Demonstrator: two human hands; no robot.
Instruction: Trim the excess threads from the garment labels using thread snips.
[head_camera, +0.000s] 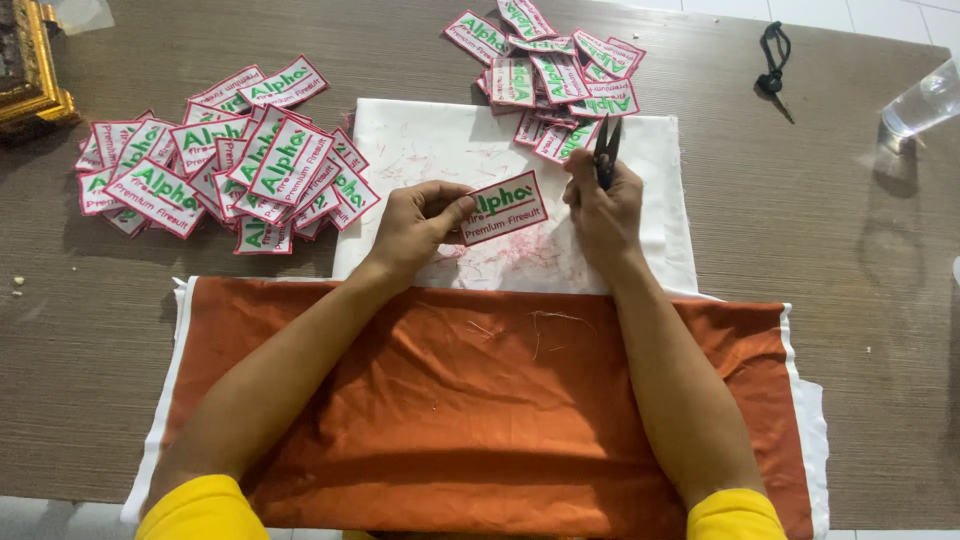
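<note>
1. Nearest the person, an orange cloth (480, 410) lies along the near edge of the table (860, 330), with both forearms resting across it; it seems to serve as a pad for the arms and catches stray threads.
2. Just beyond it, a white cloth (420, 150) covers the middle of the table. It is littered with fine red thread clippings (520, 250), most likely so that the trimmings gather in one place.
3. Above the white cloth, the left hand (415, 225) is closed on a patch (505, 207), a white rectangle with a red stitched border and green lettering. Thumb and fingers pinch its left end, so the right end is free and turned toward the other hand.
4. The right hand (600, 200) is wrapped around small black thread snips (606, 150), blades pointing away from the person, touching or just beside the patch's right edge; I judge the grip suits close trimming.
5. Toward the far left of the table sits a large heap of patches (215, 165); a smaller pile of patches (550, 65) lies at the far edge, overlapping the white cloth.
6. Toward the far right corner lie a black cord (773, 55) and a clear plastic bottle (925, 100).
</note>
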